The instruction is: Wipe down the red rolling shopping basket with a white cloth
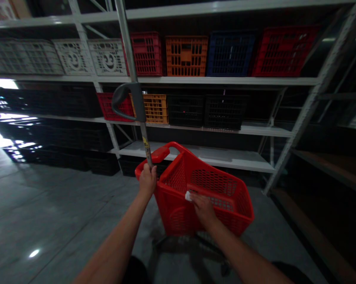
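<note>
A small red plastic shopping cart with mesh sides stands on the floor before me. From its handle end rises a tall metal pole, which carries a grey loop-shaped grip higher up. My left hand is closed around the lower pole, beside the cart's rim. Pinched in the fingers of my right hand is a small white cloth or wipe, at the near upper rim of the cart. The palm side of each hand is hidden.
Behind the cart runs a metal shelf rack with several plastic crates, among them an orange crate and a blue crate. Black crates stand low on the left. A rack upright slants down at the right.
</note>
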The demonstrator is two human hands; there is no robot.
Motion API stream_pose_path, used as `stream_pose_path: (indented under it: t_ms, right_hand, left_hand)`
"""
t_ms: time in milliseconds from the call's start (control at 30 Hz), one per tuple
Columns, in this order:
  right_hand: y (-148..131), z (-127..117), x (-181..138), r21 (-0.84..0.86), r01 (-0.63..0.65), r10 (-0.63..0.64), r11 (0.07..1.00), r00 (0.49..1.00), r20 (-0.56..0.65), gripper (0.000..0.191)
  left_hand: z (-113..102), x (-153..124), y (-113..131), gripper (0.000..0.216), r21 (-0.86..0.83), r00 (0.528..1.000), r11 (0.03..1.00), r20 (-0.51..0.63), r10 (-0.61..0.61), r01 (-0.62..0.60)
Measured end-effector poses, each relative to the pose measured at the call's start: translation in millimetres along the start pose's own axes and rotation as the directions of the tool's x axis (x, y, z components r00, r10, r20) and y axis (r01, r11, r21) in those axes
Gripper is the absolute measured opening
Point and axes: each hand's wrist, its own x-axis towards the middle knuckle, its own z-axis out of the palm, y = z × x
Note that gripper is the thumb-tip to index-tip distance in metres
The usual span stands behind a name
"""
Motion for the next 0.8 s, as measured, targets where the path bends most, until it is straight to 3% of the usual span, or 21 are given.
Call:
stream_pose_path:
  t_ms: [67, 267, 367, 567, 633, 800]
  right_hand:
    - [-8, 9, 8, 0.036, -0.011, 0.011, 0.999, 1.000, 0.009, 0.033]
    - [-69, 53, 82, 0.147, 0.092, -0.097, 0.985, 0.995, 0.021, 0.032]
    - [-61, 47, 74, 0.134, 0.111, -0.117, 0.985, 0.992, 0.042, 0.034]
    - [-5, 8, 11, 0.045, 0.165, -0.168, 0.985, 0.984, 0.061, 0.038]
    - [-12, 11, 18, 0.027, 0.177, -0.178, 0.984, 0.982, 0.061, 0.037]
    - [-64, 43, 78, 0.070, 0.064, -0.069, 0.995, 0.996, 0.060, 0.034]
  left_hand:
    - [1, -1, 1, 0.022, 0.006, 1.000, 1.000, -0.006, 0.003, -0.003]
    - [1, -4, 6, 0.021, 0.018, 1.000, 1.000, -0.023, 0.011, -0.010]
    - [1, -2, 4, 0.021, 0.010, 1.000, 1.000, -0.019, 0.008, -0.008]
    - [2, 3, -3, 0.022, -0.031, 1.000, 1.000, 0.020, -0.002, 0.002]
    - [1, 4, -2, 0.021, -0.044, 0.999, 0.999, 0.034, 0.003, -0.001]
    - [-1, 4, 4, 0.019, -0.067, 0.998, 0.998, 0.058, 0.009, -0.005]
